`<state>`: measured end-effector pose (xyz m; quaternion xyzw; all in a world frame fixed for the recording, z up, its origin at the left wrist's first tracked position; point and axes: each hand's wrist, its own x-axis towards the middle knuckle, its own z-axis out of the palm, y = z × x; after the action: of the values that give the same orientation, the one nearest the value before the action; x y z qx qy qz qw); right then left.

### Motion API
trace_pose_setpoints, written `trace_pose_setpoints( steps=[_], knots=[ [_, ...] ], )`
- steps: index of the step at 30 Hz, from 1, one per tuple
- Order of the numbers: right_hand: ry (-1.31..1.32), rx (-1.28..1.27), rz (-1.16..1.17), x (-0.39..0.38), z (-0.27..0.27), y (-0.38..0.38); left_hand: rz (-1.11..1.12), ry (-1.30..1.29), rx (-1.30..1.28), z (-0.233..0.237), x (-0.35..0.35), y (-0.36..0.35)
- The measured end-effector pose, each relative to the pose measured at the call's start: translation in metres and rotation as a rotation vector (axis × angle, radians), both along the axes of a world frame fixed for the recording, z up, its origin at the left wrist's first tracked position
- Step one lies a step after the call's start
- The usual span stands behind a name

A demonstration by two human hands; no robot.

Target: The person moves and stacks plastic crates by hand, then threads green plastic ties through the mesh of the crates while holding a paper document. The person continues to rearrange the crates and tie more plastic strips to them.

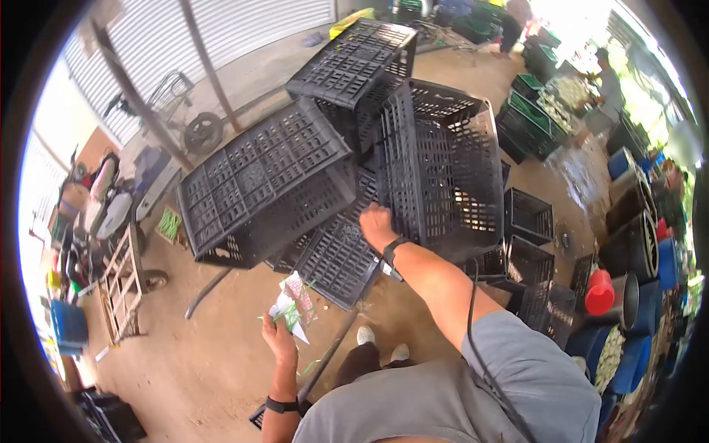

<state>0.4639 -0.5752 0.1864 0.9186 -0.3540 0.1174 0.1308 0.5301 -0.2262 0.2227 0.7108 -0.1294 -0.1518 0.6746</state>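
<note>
In the head view, my left hand [280, 340] is closed on crumpled plastic wrappers [297, 304], white with pink and green print, low on the left. My right hand [377, 226] is curled at the lower left edge of a large black plastic crate [443, 170], which lies tilted with its open side showing. My fingertips there are partly hidden. An upturned black crate [266, 177] leans on the pile to the left. Behind it stands another upturned crate [354, 59]. Below my right hand lies a lower crate [337, 258] with a slatted surface.
Smaller black crates [528, 214] stand to the right, near a red container [599, 292] and blue tubs [631, 365]. A wooden cart [122, 284] is at left. A metal pole [332, 351] lies by my feet. Another person [609, 92] works at far right.
</note>
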Motion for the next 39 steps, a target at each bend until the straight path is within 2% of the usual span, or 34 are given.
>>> trace_pose_setpoints(
  steps=[1,2,3,4,6,8,10,12,13,14,16,18,19,20,22,23,24,26,28,29,30,32,33,34,35,36,38,39],
  knots=[
    [-0.027,0.0,0.076,-0.002,-0.008,0.001,-0.037,-0.004,0.009,0.004,0.005,-0.009],
    [-0.026,0.012,0.036,-0.004,-0.004,0.002,-0.036,-0.134,-0.004,0.012,0.006,-0.019],
    [-0.137,0.03,0.178,-0.009,0.018,0.009,-0.029,-0.26,-0.025,0.022,0.005,-0.03],
    [-0.249,0.05,0.323,-0.016,0.048,0.021,-0.057,-0.253,-0.015,0.04,0.002,-0.038],
    [-0.51,0.137,0.12,-0.066,0.173,0.036,-0.196,-0.428,0.003,0.079,0.001,-0.063],
    [-0.687,-0.226,-0.446,-0.117,0.16,-0.002,-0.22,-0.376,-0.012,0.093,0.006,-0.091],
    [-0.396,-0.051,-0.96,-0.14,0.134,-0.026,-0.278,-0.33,-0.024,0.097,-0.001,-0.115],
    [-1.285,0.227,-0.639,-0.19,0.108,-0.072,-0.302,-0.008,-0.242,0.084,-0.014,-0.142],
    [-1.836,0.366,-0.496,-0.212,0.074,-0.107,-0.355,-0.053,-0.188,0.069,-0.016,-0.149],
    [-2.081,0.52,-0.616,-0.223,0.086,-0.112,-0.413,-0.029,-0.172,0.062,-0.024,-0.157],
    [-2.177,0.785,-0.491,-0.236,0.036,-0.145,-0.559,-0.014,-0.128,0.063,-0.047,-0.175],
    [-2.035,1.467,-0.489,-0.238,0.054,-0.131,-0.593,0.042,-0.105,0.06,-0.071,-0.185],
    [-1.824,1.368,-0.593,-0.24,0.038,-0.14,-0.616,0.094,-0.09,0.059,-0.077,-0.194],
    [-1.612,1.263,-0.689,-0.244,0.008,-0.153,-0.653,0.008,-0.046,0.047,-0.077,-0.196],
    [-1.647,1.18,-0.662,-0.248,-0.012,-0.144,-0.706,-0.133,0.099,0.059,-0.087,-0.195],
    [-1.626,1.139,-0.636,-0.248,-0.004,-0.134,-0.674,-0.146,0.072,0.061,-0.091,-0.198],
    [-1.593,1.114,-0.616,-0.25,0.014,-0.124,-0.653,-0.079,-0.01,0.061,-0.098,-0.194],
    [-1.619,1.142,-0.472,-0.251,0.082,-0.109,-0.592,-0.004,-0.086,0.069,-0.106,-0.184],
    [-1.455,0.995,-0.433,-0.243,0.133,-0.128,-0.493,0.16,-0.119,0.085,-0.114,-0.174],
    [-1.571,0.973,-0.323,-0.234,0.16,-0.141,-0.483,0.103,-0.093,0.082,-0.109,-0.166],
    [-1.622,0.943,-0.217,-0.221,0.177,-0.164,-0.392,0.122,-0.155,0.1,-0.117,-0.169],
    [-1.597,0.788,-0.217,-0.183,0.219,-0.208,-0.314,0.141,-0.227,0.134,-0.126,-0.17],
    [-1.434,0.591,-0.28,-0.165,0.264,-0.199,-0.285,0.094,-0.2,0.135,-0.124,-0.166],
    [-1.375,0.677,-0.272,-0.139,0.264,-0.224,-0.254,0.048,-0.167,0.134,-0.118,-0.159],
    [-1.425,0.987,-0.132,-0.112,0.25,-0.251,-0.249,0.074,-0.235,0.138,-0.113,-0.157],
    [-1.248,0.798,-0.069,-0.091,0.247,-0.255,-0.253,0.094,-0.312,0.142,-0.109,-0.159],
    [-0.859,1.061,0.095,-0.071,0.249,-0.236,-0.189,0.192,-0.428,0.162,-0.108,-0.165],
    [-0.759,0.858,0.033,-0.058,0.233,-0.227,-0.196,0.266,-0.521,0.161,-0.101,-0.165]
  ],
)
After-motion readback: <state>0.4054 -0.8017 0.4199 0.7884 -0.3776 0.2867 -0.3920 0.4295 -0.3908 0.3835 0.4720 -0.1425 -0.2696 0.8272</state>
